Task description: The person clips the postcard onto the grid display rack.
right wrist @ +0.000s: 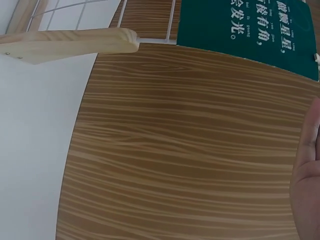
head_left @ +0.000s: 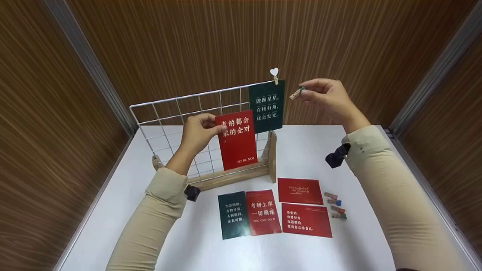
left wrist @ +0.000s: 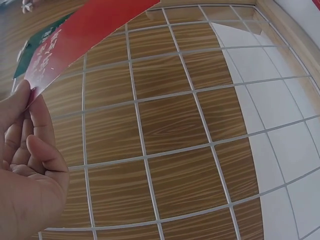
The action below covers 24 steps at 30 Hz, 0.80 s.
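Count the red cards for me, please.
4. One red card is in the left hand; three lie on the table: one beside a dark green card, two farther right. Any underneath would be hidden.

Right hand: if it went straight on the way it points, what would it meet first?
Likely the hanging green card, ahead of the right hand and its pinched clothespin, though depth is unclear.
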{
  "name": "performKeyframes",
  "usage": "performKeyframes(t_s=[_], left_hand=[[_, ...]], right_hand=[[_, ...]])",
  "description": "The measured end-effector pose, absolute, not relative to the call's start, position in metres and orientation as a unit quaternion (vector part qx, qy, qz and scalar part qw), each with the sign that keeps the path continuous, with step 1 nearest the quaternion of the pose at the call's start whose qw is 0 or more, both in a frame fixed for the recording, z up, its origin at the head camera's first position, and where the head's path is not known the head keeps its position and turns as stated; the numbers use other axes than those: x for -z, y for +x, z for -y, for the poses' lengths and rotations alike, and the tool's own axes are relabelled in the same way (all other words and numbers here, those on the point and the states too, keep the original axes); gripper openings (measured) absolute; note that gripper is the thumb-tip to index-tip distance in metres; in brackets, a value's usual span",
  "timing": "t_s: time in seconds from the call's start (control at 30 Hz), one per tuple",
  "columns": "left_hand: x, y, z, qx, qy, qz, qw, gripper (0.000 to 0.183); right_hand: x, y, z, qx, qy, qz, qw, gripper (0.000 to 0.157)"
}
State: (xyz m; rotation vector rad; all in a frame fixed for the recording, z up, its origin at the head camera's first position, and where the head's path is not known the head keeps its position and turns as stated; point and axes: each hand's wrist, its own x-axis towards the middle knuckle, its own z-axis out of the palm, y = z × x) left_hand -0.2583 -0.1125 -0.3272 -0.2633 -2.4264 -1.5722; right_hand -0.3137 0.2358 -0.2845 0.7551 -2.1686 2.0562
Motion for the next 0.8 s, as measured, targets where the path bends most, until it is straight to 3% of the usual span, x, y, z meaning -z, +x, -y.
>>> performKeyframes(t_s=[0.8], left_hand=[[0.302,-0.266,0.103,0.549,-0.093,0.817,0.150,0.022]], right_hand=[[0.244,-0.314,-0.194,-0.588,0.268,0.759,0.078,0.022]])
